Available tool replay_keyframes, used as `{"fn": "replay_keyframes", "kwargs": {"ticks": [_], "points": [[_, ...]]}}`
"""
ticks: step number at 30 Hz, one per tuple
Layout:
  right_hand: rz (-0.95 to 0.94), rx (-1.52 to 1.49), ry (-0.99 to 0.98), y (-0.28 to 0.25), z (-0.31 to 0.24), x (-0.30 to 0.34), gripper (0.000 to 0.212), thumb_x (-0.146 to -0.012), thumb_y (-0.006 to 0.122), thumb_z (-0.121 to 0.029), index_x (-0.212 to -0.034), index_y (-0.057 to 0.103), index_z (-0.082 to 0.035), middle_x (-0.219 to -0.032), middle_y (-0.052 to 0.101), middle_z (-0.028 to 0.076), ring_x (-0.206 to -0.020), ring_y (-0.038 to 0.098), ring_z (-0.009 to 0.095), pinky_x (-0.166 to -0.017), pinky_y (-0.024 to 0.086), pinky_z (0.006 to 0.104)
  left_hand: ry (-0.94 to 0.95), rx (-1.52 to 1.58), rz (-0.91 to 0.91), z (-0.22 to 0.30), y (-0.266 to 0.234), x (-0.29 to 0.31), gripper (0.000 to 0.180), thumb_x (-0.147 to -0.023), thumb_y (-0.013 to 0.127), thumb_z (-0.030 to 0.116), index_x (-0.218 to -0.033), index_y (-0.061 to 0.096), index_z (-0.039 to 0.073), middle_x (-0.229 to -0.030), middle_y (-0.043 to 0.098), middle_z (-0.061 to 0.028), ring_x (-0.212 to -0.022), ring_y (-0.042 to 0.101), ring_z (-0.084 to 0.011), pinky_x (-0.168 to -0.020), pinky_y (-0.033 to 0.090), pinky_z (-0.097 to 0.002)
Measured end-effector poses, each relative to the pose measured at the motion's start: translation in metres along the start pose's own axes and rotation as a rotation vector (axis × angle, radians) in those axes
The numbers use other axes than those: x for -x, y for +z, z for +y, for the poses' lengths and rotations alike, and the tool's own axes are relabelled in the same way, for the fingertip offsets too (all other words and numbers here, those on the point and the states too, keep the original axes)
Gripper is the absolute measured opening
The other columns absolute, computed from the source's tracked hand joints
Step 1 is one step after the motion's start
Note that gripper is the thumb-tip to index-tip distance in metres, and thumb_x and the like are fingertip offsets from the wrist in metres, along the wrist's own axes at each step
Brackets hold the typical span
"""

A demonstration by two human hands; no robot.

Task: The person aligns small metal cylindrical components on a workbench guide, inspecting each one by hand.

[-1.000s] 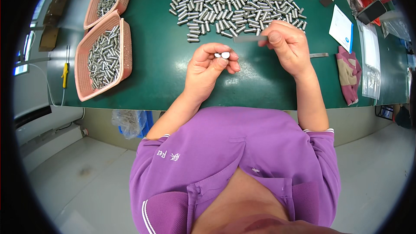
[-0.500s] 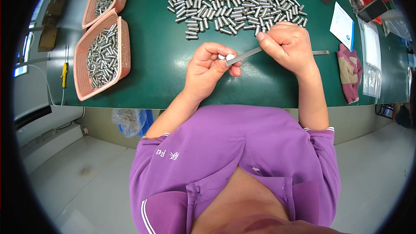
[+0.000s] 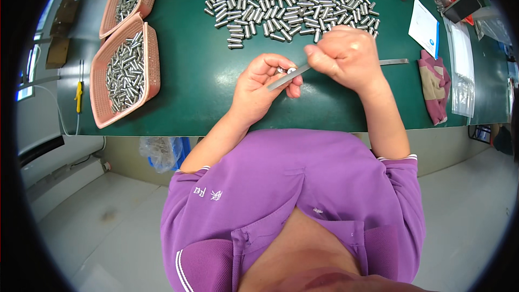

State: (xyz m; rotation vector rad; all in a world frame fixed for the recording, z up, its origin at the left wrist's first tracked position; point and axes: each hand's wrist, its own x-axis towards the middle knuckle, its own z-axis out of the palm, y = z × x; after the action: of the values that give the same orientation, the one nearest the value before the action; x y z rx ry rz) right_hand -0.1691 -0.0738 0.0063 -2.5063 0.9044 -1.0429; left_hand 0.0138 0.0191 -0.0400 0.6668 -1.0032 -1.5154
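Observation:
Between the fingers and thumb of my left hand (image 3: pixel 254 86) are small metal pins (image 3: pixel 291 70), their round ends showing and the rest hidden. My right hand (image 3: pixel 348 57) is closed in a fist round a flat, narrow metal strip like a file (image 3: pixel 286 78). Its near end slants down to my left fingertips, lying across or just in front of the pins; contact cannot be made out. The other end sticks out to the right of my fist. Just beyond both hands lies a wide heap of loose metal pins (image 3: pixel 292 2).
Two pink plastic baskets (image 3: pixel 153 70) of pins stand at the left of the green table (image 3: pixel 186 86). A yellow-handled two-pronged tool (image 3: pixel 79 97) lies farther left. At right are a white card (image 3: pixel 423 28), a patterned cloth (image 3: pixel 434 89), clear plastic bags (image 3: pixel 462 81) and a black box (image 3: pixel 464 10).
My right hand has moved left, pushing the strip farther down-left across my left fingertips. The pins' ends show at a slightly different angle; my left hand has barely moved.

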Motion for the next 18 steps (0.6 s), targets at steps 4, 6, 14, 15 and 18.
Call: {"fn": "replay_keyframes", "kwargs": {"ticks": [4,6,14,15,18], "points": [[-0.017,0.006,-0.056,0.002,-0.003,-0.001,0.039,-0.076,0.066,-0.03,-0.045,0.051,-0.011,-0.047,0.047,0.003,-0.049,0.052,0.021,-0.044,0.041,0.0346,-0.02,-0.006,0.006,-0.001,0.003,0.001,0.013,-0.095,0.048,0.003,-0.108,0.05,0.002,-0.091,0.063,-0.0128,-0.076,0.063,-0.0169,-0.067,0.052,-0.0272],[0.007,0.025,-0.084,0.002,0.002,0.003,0.039,-0.076,0.066,-0.029,-0.045,0.05,-0.011,-0.046,0.046,0.003,-0.048,0.051,0.021,-0.043,0.04,0.0347,-0.035,0.008,0.005,-0.001,0.004,-0.001,0.013,-0.095,0.048,0.003,-0.108,0.05,0.002,-0.091,0.063,-0.0125,-0.076,0.063,-0.0168,-0.067,0.052,-0.0273],[0.049,-0.018,-0.04,-0.003,0.016,0.001,0.035,-0.075,0.068,-0.023,-0.048,0.052,-0.01,-0.048,0.048,0.004,-0.048,0.051,0.022,-0.045,0.042,0.0345,-0.011,0.188,0.007,-0.001,-0.001,0.0,0.013,-0.095,0.051,0.007,-0.107,0.051,0.004,-0.09,0.063,-0.0111,-0.074,0.062,-0.0164,-0.067,0.051,-0.0277],[0.042,-0.036,-0.018,-0.008,0.02,0.001,0.034,-0.075,0.068,-0.023,-0.048,0.052,-0.009,-0.048,0.049,0.004,-0.048,0.051,0.022,-0.045,0.042,0.0346,-0.007,0.189,0.007,-0.001,-0.001,0.0,0.013,-0.095,0.051,0.007,-0.107,0.051,0.004,-0.09,0.063,-0.0111,-0.074,0.062,-0.0164,-0.067,0.051,-0.0277],[0.049,-0.066,-0.006,-0.007,0.02,0.001,0.034,-0.075,0.068,-0.024,-0.048,0.052,-0.009,-0.049,0.048,0.004,-0.048,0.051,0.022,-0.045,0.042,0.0347,0.009,0.201,0.047,0.001,0.0,-0.001,0.014,-0.094,0.053,0.009,-0.107,0.052,0.004,-0.089,0.063,-0.011,-0.074,0.062,-0.0161,-0.067,0.052,-0.0275]]}}
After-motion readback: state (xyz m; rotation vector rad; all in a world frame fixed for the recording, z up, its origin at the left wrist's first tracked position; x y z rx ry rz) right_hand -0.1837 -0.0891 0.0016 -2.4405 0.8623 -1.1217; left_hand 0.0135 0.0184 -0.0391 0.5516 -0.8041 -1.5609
